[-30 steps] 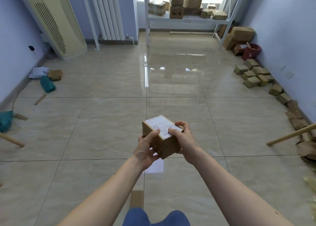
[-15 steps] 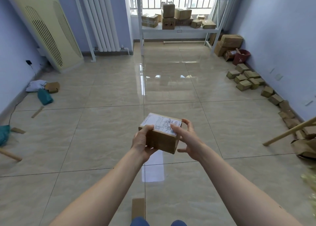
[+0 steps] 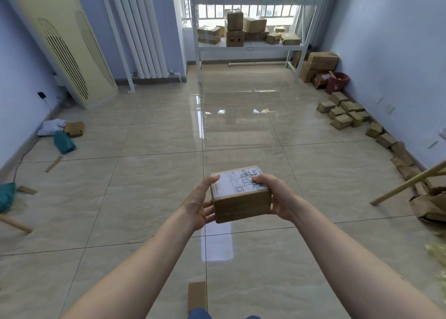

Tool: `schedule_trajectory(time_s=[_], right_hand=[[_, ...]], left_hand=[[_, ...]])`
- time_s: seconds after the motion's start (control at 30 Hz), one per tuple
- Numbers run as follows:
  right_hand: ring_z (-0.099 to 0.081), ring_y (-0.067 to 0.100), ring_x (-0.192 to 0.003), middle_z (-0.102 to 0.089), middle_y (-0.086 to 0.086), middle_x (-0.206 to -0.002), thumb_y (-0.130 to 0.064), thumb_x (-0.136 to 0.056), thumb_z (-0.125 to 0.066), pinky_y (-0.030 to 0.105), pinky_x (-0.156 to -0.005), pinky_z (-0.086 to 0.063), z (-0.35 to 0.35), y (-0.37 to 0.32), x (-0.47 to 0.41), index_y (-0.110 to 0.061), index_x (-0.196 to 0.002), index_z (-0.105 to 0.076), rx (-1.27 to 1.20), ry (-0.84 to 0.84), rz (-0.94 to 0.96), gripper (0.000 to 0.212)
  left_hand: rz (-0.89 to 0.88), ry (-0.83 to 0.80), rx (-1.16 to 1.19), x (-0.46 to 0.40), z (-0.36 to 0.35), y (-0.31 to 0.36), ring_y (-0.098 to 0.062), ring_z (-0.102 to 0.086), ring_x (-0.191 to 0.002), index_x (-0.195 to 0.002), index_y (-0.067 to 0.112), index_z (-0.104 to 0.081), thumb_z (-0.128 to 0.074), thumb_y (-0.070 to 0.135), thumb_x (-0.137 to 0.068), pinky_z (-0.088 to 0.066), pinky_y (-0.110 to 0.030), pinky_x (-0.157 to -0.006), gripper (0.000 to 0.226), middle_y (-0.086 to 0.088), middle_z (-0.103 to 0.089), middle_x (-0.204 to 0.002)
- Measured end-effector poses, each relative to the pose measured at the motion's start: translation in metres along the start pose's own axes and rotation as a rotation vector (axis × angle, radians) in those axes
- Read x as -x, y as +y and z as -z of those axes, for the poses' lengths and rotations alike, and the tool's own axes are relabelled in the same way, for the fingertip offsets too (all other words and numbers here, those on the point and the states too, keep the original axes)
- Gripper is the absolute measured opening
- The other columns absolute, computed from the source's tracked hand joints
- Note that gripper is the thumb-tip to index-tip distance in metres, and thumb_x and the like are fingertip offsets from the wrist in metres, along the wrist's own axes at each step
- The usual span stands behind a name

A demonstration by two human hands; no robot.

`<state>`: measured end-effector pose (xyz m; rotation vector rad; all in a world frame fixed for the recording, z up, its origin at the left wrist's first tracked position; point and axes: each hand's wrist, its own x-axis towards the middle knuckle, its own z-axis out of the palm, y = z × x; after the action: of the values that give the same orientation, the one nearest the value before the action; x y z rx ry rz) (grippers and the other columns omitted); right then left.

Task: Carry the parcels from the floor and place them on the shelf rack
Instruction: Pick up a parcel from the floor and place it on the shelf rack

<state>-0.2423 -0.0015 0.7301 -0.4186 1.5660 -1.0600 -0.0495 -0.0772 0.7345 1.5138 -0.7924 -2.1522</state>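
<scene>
fingers (image 3: 261, 179) of right hand (image 3: 280, 199) wrap top edge and right side of small cardboard parcel (image 3: 241, 197); left hand (image 3: 200, 204) cups its left side, thumb on the top corner. both hands closed on it, parcel held in the air over tiled floor (image 3: 149, 178), white label facing up. white shelf rack (image 3: 248, 47) stands well apart at far window, several boxes on its shelf. more parcels (image 3: 342, 113) lie in a row along right wall, red bucket (image 3: 336, 82) near them.

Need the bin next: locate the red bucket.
Head view, far right: the red bucket stands by the right wall, beside stacked cartons near the shelf rack.
</scene>
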Motion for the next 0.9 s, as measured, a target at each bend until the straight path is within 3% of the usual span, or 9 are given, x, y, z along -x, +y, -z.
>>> schedule_trajectory(time_s=[0.1,0.23,0.3,0.4,0.5,0.6,0.73,0.9], right_hand=[[-0.063,0.026,-0.094,-0.067,0.006,-0.108,-0.038,-0.077,-0.067,0.046,-0.083,-0.059,0.004,0.0,0.002,-0.021,-0.117,-0.066,0.021,-0.027,-0.025,0.043],[-0.063,0.025,-0.099,-0.066,0.005,-0.117,-0.038,-0.086,-0.068,0.047,-0.086,-0.057,0.004,-0.003,0.007,-0.024,-0.129,-0.059,0.051,-0.036,-0.016,0.046],[-0.062,0.027,-0.108,-0.061,0.003,-0.123,-0.048,-0.087,-0.068,0.051,-0.09,-0.055,0.005,-0.002,0.008,-0.027,-0.134,-0.054,0.062,-0.012,-0.017,0.053],[-0.059,0.032,-0.117,-0.054,0.005,-0.127,-0.062,-0.084,-0.066,0.055,-0.092,-0.054,0.004,0.002,0.009,-0.032,-0.133,-0.049,0.049,0.015,-0.043,0.059],[-0.06,0.033,-0.113,-0.055,0.01,-0.12,-0.055,-0.088,-0.066,0.057,-0.095,-0.054,0.0,0.005,0.01,-0.029,-0.128,-0.05,0.003,0.016,-0.052,0.051],[-0.061,0.031,-0.103,-0.057,0.011,-0.112,-0.043,-0.09,-0.066,0.053,-0.094,-0.056,0.0,0.002,0.009,-0.024,-0.122,-0.053,-0.033,0.034,-0.036,0.039],[-0.06,0.026,-0.09,-0.058,0.008,-0.1,-0.036,-0.09,-0.065,0.045,-0.083,-0.057,0.007,-0.005,0.009,-0.02,-0.115,-0.057,-0.037,0.048,-0.022,0.031],[-0.056,0.023,-0.087,-0.057,0.007,-0.094,-0.037,-0.088,-0.063,0.04,-0.078,-0.054,0.012,-0.012,0.009,-0.019,-0.104,-0.06,0.002,-0.007,-0.046,0.024]], left_hand=[[0.018,-0.007,-0.047,0.003,-0.003,-0.002,-0.03,-0.068,-0.081,-0.102,0.019,-0.056,-0.075,0.029,-0.076,-0.058,-0.041,-0.08,0.033,-0.017,-0.067,-0.093],[0.02,0.016,-0.052,0.003,-0.004,-0.006,-0.03,-0.062,-0.088,-0.095,0.015,-0.057,-0.071,0.024,-0.078,-0.054,-0.047,-0.095,0.023,-0.013,-0.062,-0.091],[-0.004,0.036,-0.02,0.003,-0.007,-0.008,-0.029,-0.061,-0.089,-0.096,0.016,-0.059,-0.07,0.023,-0.079,-0.055,-0.049,-0.093,0.022,-0.012,-0.061,-0.092],[-0.066,0.07,-0.002,0.002,-0.011,-0.01,-0.029,-0.063,-0.087,-0.116,0.014,-0.058,-0.073,0.025,-0.075,-0.06,-0.045,-0.071,0.045,-0.014,-0.064,-0.102],[-0.083,0.065,-0.002,0.001,-0.016,-0.014,-0.03,-0.065,-0.09,-0.127,0.013,-0.055,-0.077,0.028,-0.066,-0.061,-0.045,-0.062,0.066,-0.016,-0.067,-0.114],[-0.078,0.04,-0.038,0.003,-0.018,-0.016,-0.031,-0.065,-0.096,-0.128,0.015,-0.052,-0.077,0.03,-0.066,-0.061,-0.054,-0.077,0.069,-0.015,-0.065,-0.115],[-0.043,-0.002,-0.149,0.003,-0.011,-0.012,-0.03,-0.064,-0.104,-0.129,0.019,-0.051,-0.077,0.039,-0.073,-0.048,-0.064,-0.097,0.066,-0.013,-0.064,-0.114],[-0.014,-0.108,-0.276,0.004,-0.006,0.0,-0.032,-0.071,-0.104,-0.129,0.024,-0.053,-0.078,0.05,-0.071,-0.051,-0.06,-0.098,0.069,-0.016,-0.07,-0.118]])
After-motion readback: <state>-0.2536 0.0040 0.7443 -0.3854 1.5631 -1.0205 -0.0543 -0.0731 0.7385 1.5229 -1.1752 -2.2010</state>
